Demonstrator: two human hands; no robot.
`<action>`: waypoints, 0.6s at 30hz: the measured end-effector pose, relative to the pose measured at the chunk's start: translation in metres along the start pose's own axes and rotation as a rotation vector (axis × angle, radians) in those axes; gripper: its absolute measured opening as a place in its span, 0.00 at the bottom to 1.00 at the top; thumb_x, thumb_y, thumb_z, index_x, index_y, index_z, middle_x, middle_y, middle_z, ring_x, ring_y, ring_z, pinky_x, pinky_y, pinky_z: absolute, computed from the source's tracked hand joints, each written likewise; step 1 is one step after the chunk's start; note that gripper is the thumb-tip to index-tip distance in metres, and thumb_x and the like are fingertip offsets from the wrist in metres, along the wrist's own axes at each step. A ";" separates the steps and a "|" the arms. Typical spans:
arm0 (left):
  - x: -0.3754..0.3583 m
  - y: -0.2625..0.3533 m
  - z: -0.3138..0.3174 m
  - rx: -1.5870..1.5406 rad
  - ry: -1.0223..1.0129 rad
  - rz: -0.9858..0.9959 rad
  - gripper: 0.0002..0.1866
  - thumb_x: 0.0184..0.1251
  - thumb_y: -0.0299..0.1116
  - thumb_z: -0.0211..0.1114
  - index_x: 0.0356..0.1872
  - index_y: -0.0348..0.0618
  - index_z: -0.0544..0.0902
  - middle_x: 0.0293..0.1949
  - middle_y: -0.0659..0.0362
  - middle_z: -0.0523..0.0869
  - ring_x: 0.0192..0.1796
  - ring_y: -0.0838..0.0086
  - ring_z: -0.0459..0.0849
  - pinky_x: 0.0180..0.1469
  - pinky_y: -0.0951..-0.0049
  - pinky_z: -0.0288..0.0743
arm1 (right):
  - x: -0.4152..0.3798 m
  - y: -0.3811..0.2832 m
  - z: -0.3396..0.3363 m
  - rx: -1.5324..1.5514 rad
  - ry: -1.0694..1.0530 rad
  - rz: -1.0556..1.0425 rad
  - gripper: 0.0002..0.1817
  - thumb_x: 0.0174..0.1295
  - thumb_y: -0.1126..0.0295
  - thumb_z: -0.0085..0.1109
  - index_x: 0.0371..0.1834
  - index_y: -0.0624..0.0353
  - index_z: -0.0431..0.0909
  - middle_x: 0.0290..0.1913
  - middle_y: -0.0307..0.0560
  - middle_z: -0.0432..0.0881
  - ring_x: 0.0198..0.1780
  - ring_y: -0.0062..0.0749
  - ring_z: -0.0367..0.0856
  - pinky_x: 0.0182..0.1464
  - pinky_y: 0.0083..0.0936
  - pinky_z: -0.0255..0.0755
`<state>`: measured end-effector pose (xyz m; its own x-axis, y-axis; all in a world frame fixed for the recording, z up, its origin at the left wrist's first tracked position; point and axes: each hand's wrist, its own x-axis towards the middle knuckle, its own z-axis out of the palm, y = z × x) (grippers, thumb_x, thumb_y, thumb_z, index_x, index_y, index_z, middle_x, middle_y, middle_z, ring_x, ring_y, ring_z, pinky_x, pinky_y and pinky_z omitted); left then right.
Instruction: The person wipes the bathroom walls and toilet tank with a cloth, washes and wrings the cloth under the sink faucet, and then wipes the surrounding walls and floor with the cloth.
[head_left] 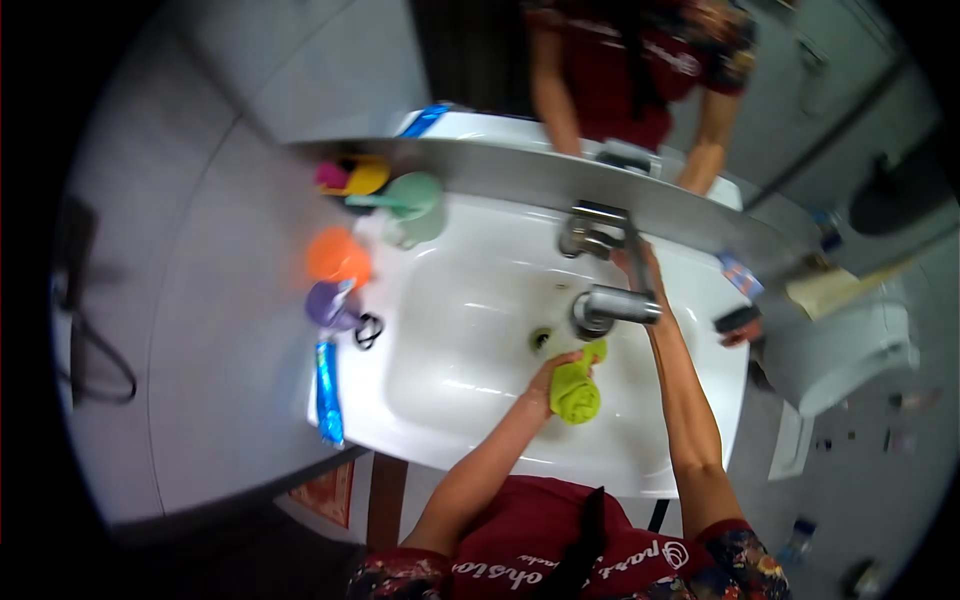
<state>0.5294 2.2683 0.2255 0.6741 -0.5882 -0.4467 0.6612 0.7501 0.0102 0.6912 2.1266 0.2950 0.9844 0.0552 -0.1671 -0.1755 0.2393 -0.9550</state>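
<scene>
My left hand (549, 382) is closed on a bunched yellow-green cloth (575, 393) over the white sink basin (450, 370), just below the faucet spout (618, 306) and close to the drain (541, 340). My right hand (638, 262) reaches up behind the metal faucet, beside its handle (590, 240). The faucet partly covers that hand, and its fingers are mostly hidden.
Along the sink's left edge stand a green cup (418, 208), an orange cup (338, 257), a purple cup (333, 305) and a blue tube (328, 393). A dark brush (737, 320) lies at the right edge. Behind the faucet is a mirror (470, 60); a toilet (835, 350) stands at right.
</scene>
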 end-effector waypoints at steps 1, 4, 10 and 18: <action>-0.003 0.000 -0.003 -0.058 -0.019 -0.036 0.20 0.56 0.33 0.62 0.49 0.35 0.72 0.34 0.57 0.80 0.31 0.70 0.80 0.35 0.70 0.78 | 0.003 0.007 0.005 0.040 -0.145 -0.125 0.12 0.60 0.73 0.53 0.47 0.60 0.69 0.45 0.43 0.71 0.46 0.27 0.73 0.51 0.22 0.67; -0.018 -0.002 -0.008 -0.117 -0.095 -0.062 0.20 0.55 0.32 0.62 0.48 0.36 0.72 0.35 0.57 0.80 0.32 0.71 0.79 0.35 0.71 0.77 | -0.028 0.007 0.002 -0.049 -0.028 -0.103 0.17 0.65 0.64 0.48 0.55 0.57 0.69 0.47 0.42 0.75 0.50 0.28 0.73 0.58 0.27 0.65; -0.046 -0.015 0.003 -0.184 -0.181 0.078 0.20 0.56 0.37 0.61 0.47 0.37 0.73 0.34 0.58 0.78 0.34 0.73 0.78 0.35 0.74 0.75 | -0.099 0.052 -0.023 -0.241 -0.160 0.241 0.40 0.55 0.39 0.54 0.65 0.52 0.61 0.62 0.43 0.67 0.64 0.29 0.63 0.63 0.29 0.56; -0.067 -0.033 0.020 -0.401 -0.425 -0.009 0.19 0.59 0.41 0.57 0.47 0.38 0.72 0.31 0.59 0.73 0.34 0.71 0.74 0.36 0.74 0.71 | -0.140 0.079 0.059 0.821 -0.553 0.419 0.47 0.49 0.24 0.31 0.71 0.35 0.44 0.70 0.50 0.53 0.67 0.51 0.57 0.59 0.62 0.59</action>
<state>0.4692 2.2766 0.2727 0.7968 -0.6024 -0.0467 0.5469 0.7519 -0.3682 0.5387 2.1948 0.2571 0.7377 0.6657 -0.1123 -0.6554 0.6662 -0.3558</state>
